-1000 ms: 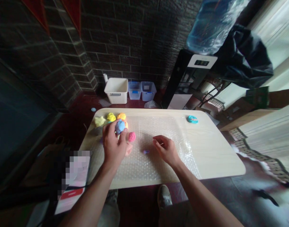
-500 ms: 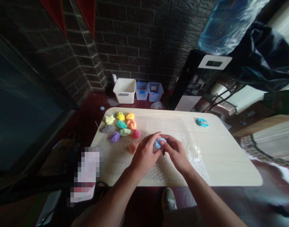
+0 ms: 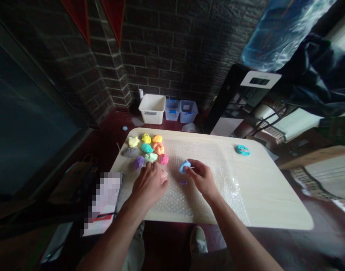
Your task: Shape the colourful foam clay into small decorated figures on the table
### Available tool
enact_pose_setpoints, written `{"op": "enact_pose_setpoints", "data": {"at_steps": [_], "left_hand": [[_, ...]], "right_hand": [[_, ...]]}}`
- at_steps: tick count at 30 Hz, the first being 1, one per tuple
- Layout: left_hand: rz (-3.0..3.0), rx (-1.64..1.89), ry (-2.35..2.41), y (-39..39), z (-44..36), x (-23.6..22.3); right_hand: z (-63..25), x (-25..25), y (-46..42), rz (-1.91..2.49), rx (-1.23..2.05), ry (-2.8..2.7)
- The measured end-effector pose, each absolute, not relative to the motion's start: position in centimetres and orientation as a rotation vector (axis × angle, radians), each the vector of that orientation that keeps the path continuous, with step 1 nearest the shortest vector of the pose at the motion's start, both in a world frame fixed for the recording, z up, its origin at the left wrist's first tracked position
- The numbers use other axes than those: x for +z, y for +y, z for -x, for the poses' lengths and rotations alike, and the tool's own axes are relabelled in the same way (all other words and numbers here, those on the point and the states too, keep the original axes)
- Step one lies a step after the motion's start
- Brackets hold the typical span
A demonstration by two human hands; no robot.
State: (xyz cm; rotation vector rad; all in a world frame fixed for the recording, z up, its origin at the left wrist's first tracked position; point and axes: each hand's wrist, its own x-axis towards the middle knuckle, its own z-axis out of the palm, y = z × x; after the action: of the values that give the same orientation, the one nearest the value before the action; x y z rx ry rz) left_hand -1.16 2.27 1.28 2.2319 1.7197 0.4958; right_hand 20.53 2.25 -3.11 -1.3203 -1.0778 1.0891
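Observation:
Between the thumb and fingers of my right hand [image 3: 202, 177] is a blue lump of modelling clay [image 3: 184, 166], held above the bubble wrap [image 3: 189, 150]. A thin pale sliver shows beside these fingers; its kind is unclear. My left hand [image 3: 150, 182] is loosely open, fingers bent down near the pale green clay lump [image 3: 151, 157]. A peach clay lump [image 3: 163, 175] lies beside its thumb, partly covered. Purple [image 3: 139, 162] and pink [image 3: 163, 159] clay lumps sit just beyond this hand. A small purple piece [image 3: 183, 182] lies below the blue lump.
More clay lumps, yellow [image 3: 146, 138], teal [image 3: 147, 148], orange [image 3: 159, 148] and grey [image 3: 130, 152], sit at the table's [image 3: 268, 188] far left. A turquoise round piece [image 3: 242, 150] lies far right. Bins [image 3: 152, 117] and a water dispenser [image 3: 225, 99] stand behind.
My left hand brought the blue clay to my right hand, which now holds it alone. The left hand has since moved back left to the clay lumps. The view has shifted slightly.

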Motion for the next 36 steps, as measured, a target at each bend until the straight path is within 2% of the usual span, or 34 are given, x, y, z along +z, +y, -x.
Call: {"op": "enact_pose_setpoints", "data": {"at_steps": [6, 11, 15, 19, 23, 29, 36], "left_hand": [[-2.226, 0.447, 1.664, 3.1, 1.1, -0.5], [-2.169, 0.682, 1.490, 3.4, 0.0, -0.2], [-1.722, 0.941, 1.197, 3.3, -1.5, 0.2], [-1.158, 1.033, 1.033, 3.3, -2.8, 0.6], [-0.982, 1.056, 0.906, 2.8, -3.4, 1.6], [-1.111, 0.973, 0.809, 2.6, -3.5, 1.4], [-1.352, 1.144, 0.988, 3.4, -3.4, 0.3]], "right_hand": [[-20.3, -4.2, 2.8, 1.284, 1.105, -1.194], [-21.1, -4.0, 2.2, 1.345, 1.039, -1.267], [-21.9, -3.2, 1.7, 1.326, 1.039, -1.186], [-22.1, -2.0, 1.4, 1.290, 1.043, -1.117], [-21.3, -0.8, 0.7, 1.221, 1.059, -1.164], [-19.8, 0.6, -0.9, 1.123, 1.139, -1.273], [-18.6, 0.1, -1.2, 1.186, 1.155, -1.304]]}}
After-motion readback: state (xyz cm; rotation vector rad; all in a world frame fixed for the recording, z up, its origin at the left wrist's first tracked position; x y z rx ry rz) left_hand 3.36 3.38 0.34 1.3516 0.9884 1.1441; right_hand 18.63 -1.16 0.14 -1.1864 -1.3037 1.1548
